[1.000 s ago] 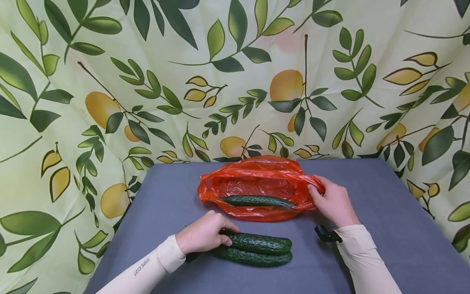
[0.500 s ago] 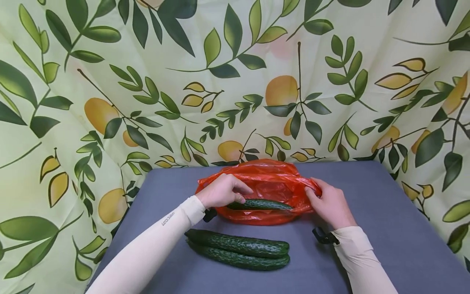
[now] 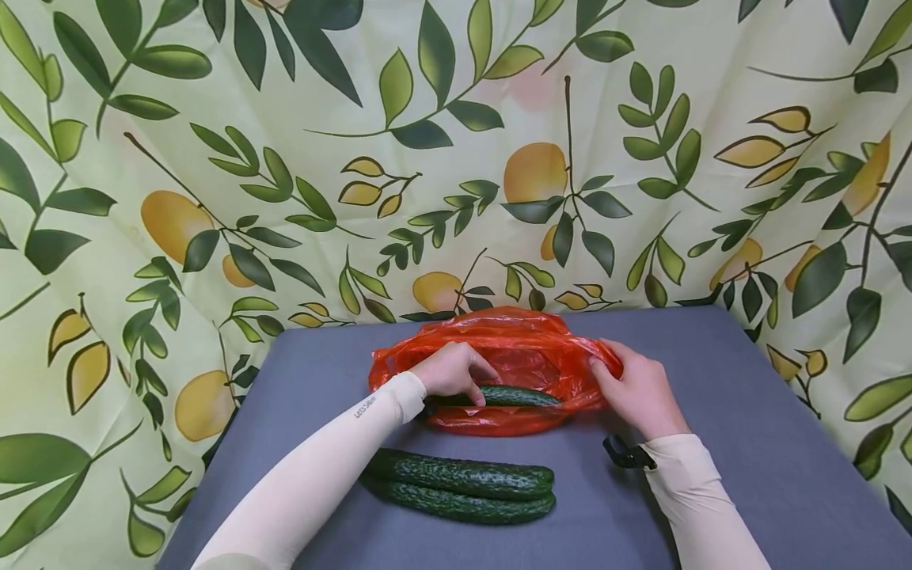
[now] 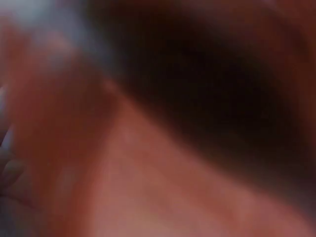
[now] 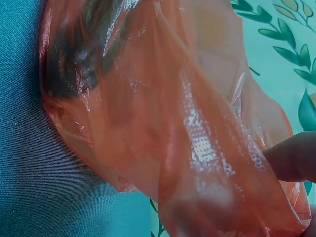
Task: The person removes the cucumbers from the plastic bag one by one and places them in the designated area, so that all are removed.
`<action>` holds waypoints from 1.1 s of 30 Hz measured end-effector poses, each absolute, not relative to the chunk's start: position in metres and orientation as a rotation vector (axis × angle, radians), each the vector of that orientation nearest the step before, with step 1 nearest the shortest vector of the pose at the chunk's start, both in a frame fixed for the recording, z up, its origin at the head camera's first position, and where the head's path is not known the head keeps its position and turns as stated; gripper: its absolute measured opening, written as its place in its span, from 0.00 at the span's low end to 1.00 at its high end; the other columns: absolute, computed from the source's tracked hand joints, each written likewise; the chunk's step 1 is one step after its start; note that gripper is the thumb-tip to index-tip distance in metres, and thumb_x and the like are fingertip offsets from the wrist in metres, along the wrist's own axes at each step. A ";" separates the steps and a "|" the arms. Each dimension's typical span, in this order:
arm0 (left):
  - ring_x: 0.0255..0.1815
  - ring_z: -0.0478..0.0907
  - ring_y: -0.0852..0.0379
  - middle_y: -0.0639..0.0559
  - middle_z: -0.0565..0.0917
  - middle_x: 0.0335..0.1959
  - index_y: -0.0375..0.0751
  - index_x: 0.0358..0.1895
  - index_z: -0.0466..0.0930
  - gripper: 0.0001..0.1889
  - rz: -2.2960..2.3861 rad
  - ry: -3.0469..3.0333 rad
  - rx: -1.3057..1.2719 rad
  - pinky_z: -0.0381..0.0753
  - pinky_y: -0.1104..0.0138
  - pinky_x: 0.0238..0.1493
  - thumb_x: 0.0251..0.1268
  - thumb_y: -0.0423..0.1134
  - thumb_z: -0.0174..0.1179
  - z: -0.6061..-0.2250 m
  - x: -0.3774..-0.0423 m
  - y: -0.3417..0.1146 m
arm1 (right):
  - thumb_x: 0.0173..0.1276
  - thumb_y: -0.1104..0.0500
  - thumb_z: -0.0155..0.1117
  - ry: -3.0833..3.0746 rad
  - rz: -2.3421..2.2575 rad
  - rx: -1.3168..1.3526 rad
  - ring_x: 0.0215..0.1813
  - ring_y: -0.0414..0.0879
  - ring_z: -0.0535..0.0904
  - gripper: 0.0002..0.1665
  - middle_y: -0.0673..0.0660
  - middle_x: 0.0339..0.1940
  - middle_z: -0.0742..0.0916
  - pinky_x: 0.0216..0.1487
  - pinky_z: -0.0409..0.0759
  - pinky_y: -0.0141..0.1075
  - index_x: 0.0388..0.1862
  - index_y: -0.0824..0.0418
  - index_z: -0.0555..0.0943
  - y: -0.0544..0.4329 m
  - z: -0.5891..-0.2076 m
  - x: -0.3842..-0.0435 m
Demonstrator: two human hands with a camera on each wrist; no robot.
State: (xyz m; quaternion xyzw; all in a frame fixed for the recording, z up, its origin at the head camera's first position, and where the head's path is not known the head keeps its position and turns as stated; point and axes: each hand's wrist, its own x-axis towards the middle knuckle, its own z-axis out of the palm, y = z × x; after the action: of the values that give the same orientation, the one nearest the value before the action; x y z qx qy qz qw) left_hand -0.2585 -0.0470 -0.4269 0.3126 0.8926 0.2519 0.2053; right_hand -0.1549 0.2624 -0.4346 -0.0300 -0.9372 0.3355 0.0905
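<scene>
A red plastic bag (image 3: pixel 499 324) lies on its side, its mouth gaping toward me. Inside its lower edge is a dark green cucumber (image 3: pixel 523 396). My left hand (image 3: pixel 450 372) reaches into the mouth and grips this cucumber near its left part, thumb in front and fingers over the top. In the left wrist view everything is blurred, with a dark long shape across reddish film. My right hand (image 3: pixel 644 392) pinches the bag's right rim between thumb and fingers. Through the film in the right wrist view, a dark cucumber end (image 5: pixel 74 69) shows.
Two more cucumbers (image 3: pixel 470 487) lie side by side on the grey tabletop (image 3: pixel 606 522), in front of the bag. My left forearm overlaps their left ends. A leaf-and-fruit patterned cloth (image 3: pixel 456 158) hangs behind and around the table.
My left hand has let go of the cucumbers on the table, moved up and forward into the bag, and taken hold of the one inside. My right hand keeps its hold on the rim.
</scene>
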 end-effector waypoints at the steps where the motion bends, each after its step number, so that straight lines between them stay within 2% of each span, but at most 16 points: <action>1: 0.60 0.86 0.57 0.58 0.94 0.54 0.51 0.57 0.94 0.24 0.675 2.493 0.878 0.84 0.60 0.64 0.55 0.34 0.83 -0.429 -0.258 -0.046 | 0.81 0.49 0.62 -2.788 0.997 -0.089 0.61 0.70 0.85 0.34 0.73 0.68 0.86 0.64 0.84 0.65 0.77 0.67 0.75 0.262 -0.434 -0.155; 5: 0.57 0.86 0.60 0.60 0.94 0.53 0.54 0.57 0.94 0.24 0.589 2.528 0.901 0.85 0.63 0.63 0.56 0.34 0.83 -0.435 -0.258 -0.045 | 0.81 0.50 0.61 -2.788 0.993 -0.080 0.60 0.69 0.85 0.33 0.73 0.67 0.86 0.64 0.84 0.65 0.77 0.67 0.76 0.261 -0.435 -0.156; 9: 0.54 0.86 0.62 0.60 0.94 0.53 0.53 0.57 0.94 0.22 0.566 2.539 0.910 0.86 0.64 0.62 0.57 0.36 0.82 -0.438 -0.258 -0.045 | 0.81 0.50 0.61 -2.791 0.993 -0.082 0.58 0.68 0.86 0.33 0.73 0.66 0.86 0.62 0.85 0.63 0.77 0.68 0.76 0.260 -0.436 -0.156; 16: 0.44 0.84 0.62 0.60 0.94 0.50 0.53 0.59 0.93 0.21 0.559 2.584 0.917 0.87 0.66 0.56 0.62 0.35 0.79 -0.440 -0.266 -0.044 | 0.81 0.51 0.62 -2.792 0.986 -0.093 0.48 0.60 0.86 0.32 0.72 0.61 0.89 0.51 0.89 0.55 0.75 0.68 0.77 0.257 -0.437 -0.155; 26: 0.52 0.86 0.62 0.58 0.94 0.53 0.52 0.59 0.93 0.21 0.551 2.640 0.927 0.86 0.62 0.63 0.63 0.35 0.79 -0.428 -0.270 -0.042 | 0.81 0.50 0.61 -2.763 0.960 -0.055 0.44 0.59 0.86 0.31 0.72 0.58 0.90 0.45 0.87 0.49 0.74 0.68 0.78 0.258 -0.438 -0.156; 33: 0.56 0.86 0.59 0.56 0.93 0.55 0.50 0.61 0.92 0.22 0.601 2.665 0.930 0.86 0.61 0.65 0.63 0.34 0.79 -0.413 -0.268 -0.042 | 0.81 0.50 0.62 -2.772 0.973 -0.058 0.45 0.59 0.86 0.32 0.72 0.59 0.90 0.49 0.89 0.55 0.75 0.68 0.77 0.259 -0.436 -0.155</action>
State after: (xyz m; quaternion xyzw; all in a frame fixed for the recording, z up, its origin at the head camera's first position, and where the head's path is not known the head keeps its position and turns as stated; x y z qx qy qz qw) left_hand -0.2676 -0.0422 -0.4132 0.3197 0.9159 0.2065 0.1275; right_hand -0.1551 0.2587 -0.4358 -0.0195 -0.9386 0.3292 0.1013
